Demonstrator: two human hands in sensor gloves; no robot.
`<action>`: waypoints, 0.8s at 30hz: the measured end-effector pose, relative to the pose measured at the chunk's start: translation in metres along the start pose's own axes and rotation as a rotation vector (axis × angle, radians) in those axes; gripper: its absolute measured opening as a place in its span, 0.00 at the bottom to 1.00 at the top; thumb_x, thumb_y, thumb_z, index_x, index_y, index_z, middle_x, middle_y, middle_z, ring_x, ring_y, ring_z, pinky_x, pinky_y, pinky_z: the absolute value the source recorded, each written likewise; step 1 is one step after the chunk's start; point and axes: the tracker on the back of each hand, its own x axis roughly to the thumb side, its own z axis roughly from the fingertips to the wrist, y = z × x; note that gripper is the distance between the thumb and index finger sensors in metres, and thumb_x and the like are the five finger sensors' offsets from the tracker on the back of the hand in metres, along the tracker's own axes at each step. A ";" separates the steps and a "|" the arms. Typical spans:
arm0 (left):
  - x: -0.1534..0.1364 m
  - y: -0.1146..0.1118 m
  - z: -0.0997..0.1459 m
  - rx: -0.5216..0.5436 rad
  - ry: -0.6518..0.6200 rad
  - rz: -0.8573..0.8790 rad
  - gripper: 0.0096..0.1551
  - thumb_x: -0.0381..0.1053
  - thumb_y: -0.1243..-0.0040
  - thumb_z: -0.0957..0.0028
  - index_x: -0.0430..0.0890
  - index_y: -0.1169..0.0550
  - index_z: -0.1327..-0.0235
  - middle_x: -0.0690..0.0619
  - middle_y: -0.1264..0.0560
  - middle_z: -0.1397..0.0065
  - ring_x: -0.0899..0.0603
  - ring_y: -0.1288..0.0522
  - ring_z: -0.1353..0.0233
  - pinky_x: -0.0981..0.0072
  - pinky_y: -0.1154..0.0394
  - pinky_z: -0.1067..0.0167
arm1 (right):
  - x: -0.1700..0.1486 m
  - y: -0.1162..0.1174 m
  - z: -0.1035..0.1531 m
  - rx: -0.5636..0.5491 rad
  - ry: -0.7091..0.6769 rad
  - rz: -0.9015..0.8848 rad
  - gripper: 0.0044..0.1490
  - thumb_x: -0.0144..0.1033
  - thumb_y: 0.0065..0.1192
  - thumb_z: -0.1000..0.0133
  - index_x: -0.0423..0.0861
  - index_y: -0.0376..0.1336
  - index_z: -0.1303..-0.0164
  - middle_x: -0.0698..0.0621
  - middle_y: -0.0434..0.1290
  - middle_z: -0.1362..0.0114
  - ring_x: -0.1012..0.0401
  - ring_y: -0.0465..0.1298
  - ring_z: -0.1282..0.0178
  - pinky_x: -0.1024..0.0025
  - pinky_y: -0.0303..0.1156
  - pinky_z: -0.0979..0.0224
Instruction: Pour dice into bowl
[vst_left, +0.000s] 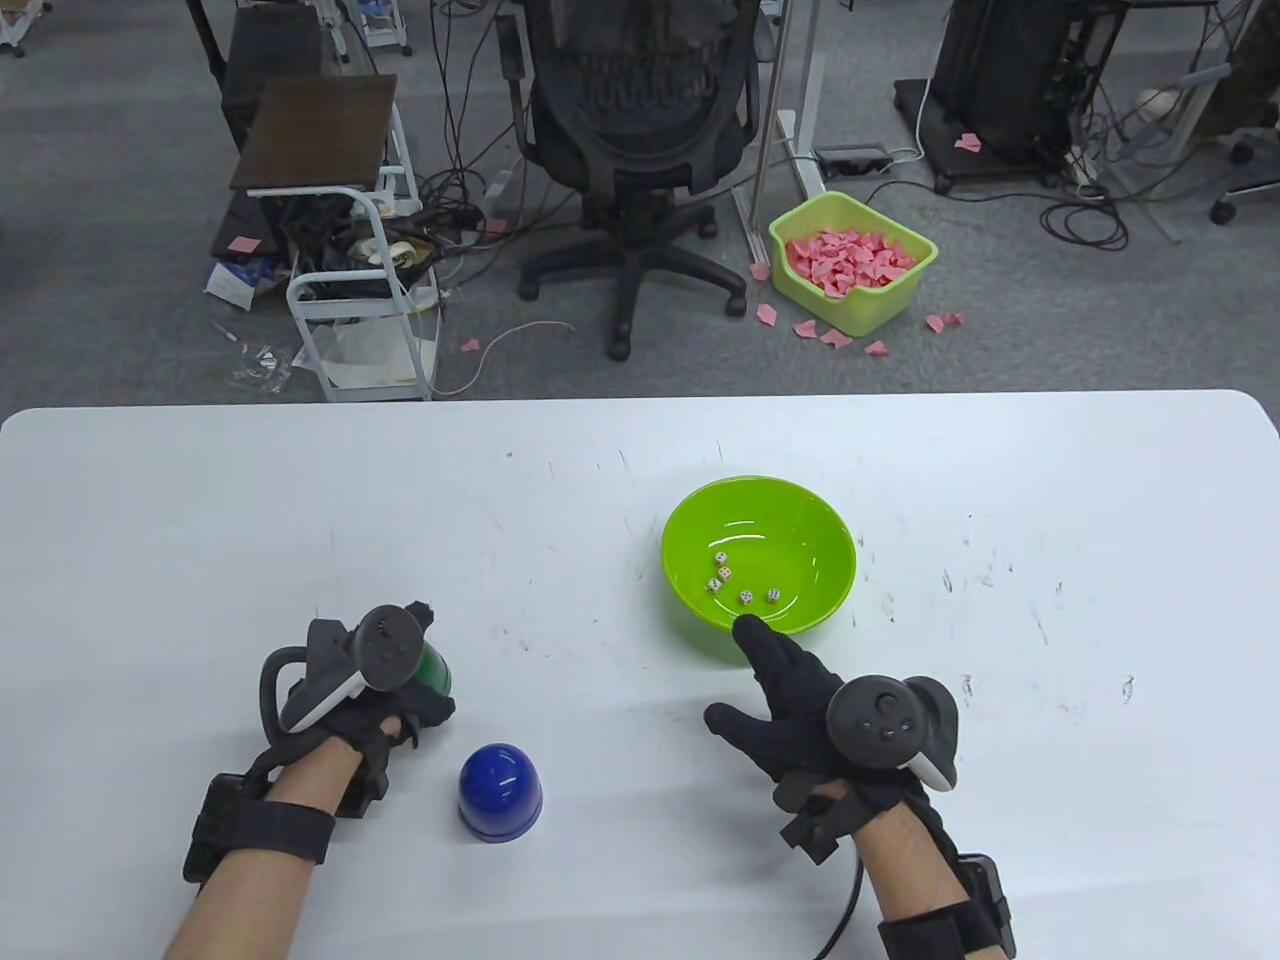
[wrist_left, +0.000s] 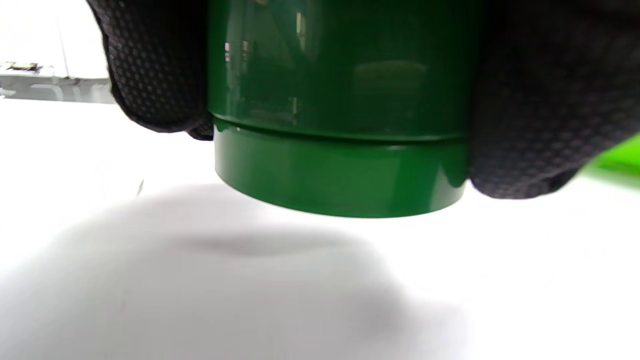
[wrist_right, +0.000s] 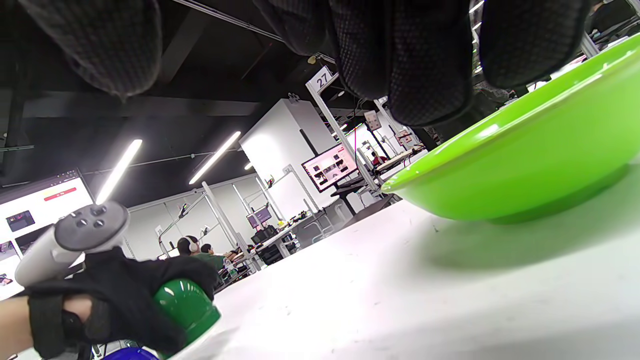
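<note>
Left hand is gripping green dice cup – rim hovering | right hand is resting spread beside bowl | risk: bumping blue cup.

A black office chair is seen on the grey floor behind the white table, w/ a white trolley to its left, under a dark brown board. To the right of the chair, a yellow-green tub is filled w/ pink paper pieces, and more pieces are scattered beside it. Cables are seen on the floor near the desk legs, approx. at top right.
</note>
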 end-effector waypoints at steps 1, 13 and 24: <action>0.006 0.008 0.002 0.008 -0.031 -0.008 0.64 0.69 0.15 0.71 0.53 0.37 0.24 0.41 0.30 0.24 0.31 0.18 0.33 0.45 0.15 0.39 | 0.000 0.001 0.000 0.002 0.000 0.000 0.57 0.61 0.63 0.45 0.33 0.49 0.19 0.27 0.64 0.22 0.32 0.73 0.37 0.27 0.67 0.35; 0.080 0.066 0.020 0.084 -0.275 0.165 0.63 0.69 0.15 0.70 0.53 0.38 0.24 0.41 0.30 0.24 0.31 0.19 0.33 0.45 0.16 0.39 | 0.012 0.011 0.001 -0.020 -0.046 0.019 0.60 0.62 0.65 0.46 0.34 0.48 0.19 0.28 0.63 0.21 0.32 0.72 0.34 0.22 0.61 0.33; 0.140 0.065 0.025 0.042 -0.384 0.345 0.64 0.69 0.16 0.69 0.52 0.38 0.24 0.41 0.30 0.24 0.31 0.18 0.33 0.45 0.16 0.39 | 0.032 0.024 0.002 -0.040 -0.127 0.079 0.67 0.62 0.71 0.50 0.34 0.43 0.18 0.29 0.58 0.18 0.32 0.70 0.32 0.19 0.56 0.32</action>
